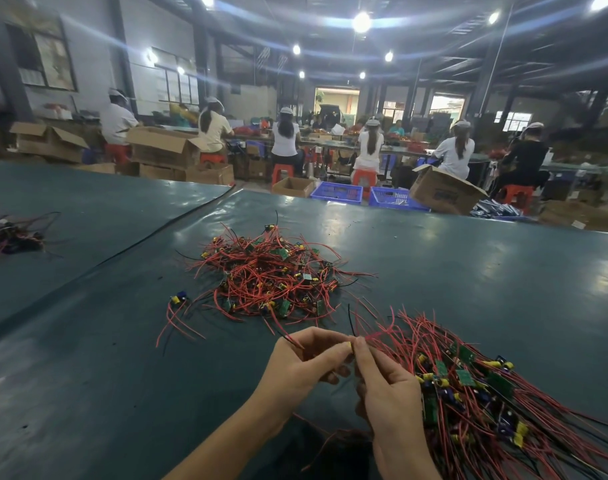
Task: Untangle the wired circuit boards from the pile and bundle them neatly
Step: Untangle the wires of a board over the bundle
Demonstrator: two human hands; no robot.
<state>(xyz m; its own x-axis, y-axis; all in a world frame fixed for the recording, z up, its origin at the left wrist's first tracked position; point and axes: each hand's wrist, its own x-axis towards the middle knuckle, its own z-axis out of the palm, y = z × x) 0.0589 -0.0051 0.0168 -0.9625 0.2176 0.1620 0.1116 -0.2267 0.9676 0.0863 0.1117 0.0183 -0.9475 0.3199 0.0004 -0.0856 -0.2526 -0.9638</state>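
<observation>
Step in hand: one piece is out of the pile, being straightened before it joins the bundle. Left hand (306,363) curled, thumb and forefinger pinching the end of a red wire (294,341). Right hand (387,386) curled too, fingertips pinching a small yellow part (350,346), probably on the same wired board; the board itself is mostly hidden. Both hands are low over the near tabletop (88,375). Pile (275,275) sits mid-tabletop, just beyond the hands, red leads knotted round green boards. Bundle (469,382) lies near right, touching the right hand, leads roughly parallel. Next move likely: pull the lead straight, lay the piece onto the bundle with boards aligned, then reach back to the pile; needs a light pull so loops don't snag. One stray board (178,299) lies left of the pile, and a smaller heap (8,233) far left. Tabletop is a dark green glossy sheet with a seam (140,242). Room: a factory hall with workers (285,133) seated on red stools (282,173), cardboard boxes (164,147), blue crates (337,194) and ceiling lights (361,21).
</observation>
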